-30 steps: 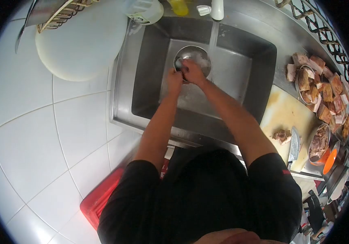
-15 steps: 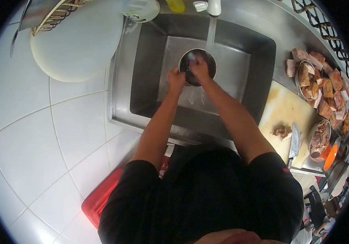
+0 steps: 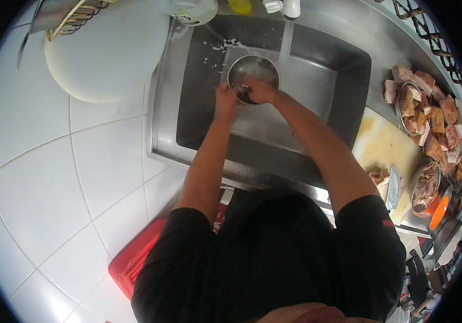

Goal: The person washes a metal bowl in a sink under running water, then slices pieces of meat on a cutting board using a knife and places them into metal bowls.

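Metal bowl [image 3: 253,71] in sink [image 3: 306,116], toward sink's 11 o'clock; mouth faces up, rim round, equally broad every way. Left hand [image 3: 226,99]: grip closed on rim at 8 o'clock. Right hand [image 3: 261,91]: inside bowl at 5 o'clock, grip cannot be told. Bottle [image 3: 200,11] at bowl's 11 o'clock; label [image 3: 189,20] illegible.

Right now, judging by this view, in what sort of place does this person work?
Most likely a kitchen, possibly a commercial one: it has a stainless-steel sink under running water, a knife on a cutting board, and many piled meat chunks.
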Motion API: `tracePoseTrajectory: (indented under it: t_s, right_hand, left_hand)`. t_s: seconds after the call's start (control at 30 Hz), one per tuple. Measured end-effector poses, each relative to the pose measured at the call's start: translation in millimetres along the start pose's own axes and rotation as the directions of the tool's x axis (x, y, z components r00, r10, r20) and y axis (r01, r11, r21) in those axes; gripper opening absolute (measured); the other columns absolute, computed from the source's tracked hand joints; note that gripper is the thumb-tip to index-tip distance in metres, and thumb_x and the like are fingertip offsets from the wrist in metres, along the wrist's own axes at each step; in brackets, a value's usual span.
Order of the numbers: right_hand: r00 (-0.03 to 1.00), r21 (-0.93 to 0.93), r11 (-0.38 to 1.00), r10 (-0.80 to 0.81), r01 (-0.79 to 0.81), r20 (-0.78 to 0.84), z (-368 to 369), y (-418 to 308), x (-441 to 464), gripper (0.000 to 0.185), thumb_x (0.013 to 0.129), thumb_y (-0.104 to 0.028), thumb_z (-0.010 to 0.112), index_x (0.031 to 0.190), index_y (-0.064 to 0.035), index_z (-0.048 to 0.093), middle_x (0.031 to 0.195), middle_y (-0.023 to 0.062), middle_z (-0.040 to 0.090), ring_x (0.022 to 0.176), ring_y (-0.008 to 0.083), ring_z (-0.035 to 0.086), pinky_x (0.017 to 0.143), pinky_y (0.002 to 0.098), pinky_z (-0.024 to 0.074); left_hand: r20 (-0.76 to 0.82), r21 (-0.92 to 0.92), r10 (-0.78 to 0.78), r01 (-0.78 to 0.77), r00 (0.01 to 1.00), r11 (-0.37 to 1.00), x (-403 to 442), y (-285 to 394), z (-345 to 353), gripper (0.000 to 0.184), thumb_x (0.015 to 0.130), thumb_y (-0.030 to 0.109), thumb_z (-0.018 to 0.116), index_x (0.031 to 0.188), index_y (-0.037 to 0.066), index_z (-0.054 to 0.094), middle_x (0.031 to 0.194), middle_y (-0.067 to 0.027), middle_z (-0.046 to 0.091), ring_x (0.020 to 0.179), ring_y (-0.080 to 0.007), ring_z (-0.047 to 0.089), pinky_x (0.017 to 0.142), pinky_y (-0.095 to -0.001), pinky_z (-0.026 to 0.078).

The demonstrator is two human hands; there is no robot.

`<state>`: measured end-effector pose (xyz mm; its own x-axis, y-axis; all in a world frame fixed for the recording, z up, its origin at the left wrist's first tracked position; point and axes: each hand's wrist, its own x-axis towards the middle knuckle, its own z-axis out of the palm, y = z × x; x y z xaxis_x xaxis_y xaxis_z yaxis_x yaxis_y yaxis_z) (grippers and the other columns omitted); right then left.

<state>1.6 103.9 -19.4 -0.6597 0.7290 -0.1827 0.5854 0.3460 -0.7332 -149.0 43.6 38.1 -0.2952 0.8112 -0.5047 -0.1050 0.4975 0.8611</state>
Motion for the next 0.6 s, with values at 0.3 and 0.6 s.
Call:
tracePoseTrajectory:
  t_s: [0.3,0.6]
  right_hand:
    - [0.984,-0.072,0.997,0.012,0.001,0.178,-7,-25,-22,0.054,0.088,-0.023,0.072,0.136,-0.0015,0.058,0.119,0.0213,0.069,0.113,0.0438,0.065,0.098,0.0493,0.0527]
    - [0.985,0.068,0.996,0.048,-0.060,0.168,-101,-18,-37,0.061,0.080,-0.031,0.085,0.132,-0.0058,0.067,0.122,0.0161,0.073,0.108,0.0308,0.071,0.096,0.0402,0.0568]
  left_hand:
    - [-0.081,-0.015,-0.053,0.052,0.995,0.999,4,0,-9,0.004,0.086,-0.004,0.055,0.088,-0.001,0.056,0.082,-0.0100,0.062,0.069,-0.0234,0.070,0.051,-0.0408,0.064]
    - [-0.035,0.093,-0.078,0.081,0.996,0.992,-2,30,10,0.030,0.098,0.024,0.065,0.112,-0.003,0.064,0.111,-0.0147,0.066,0.098,-0.0246,0.069,0.075,-0.0413,0.063]
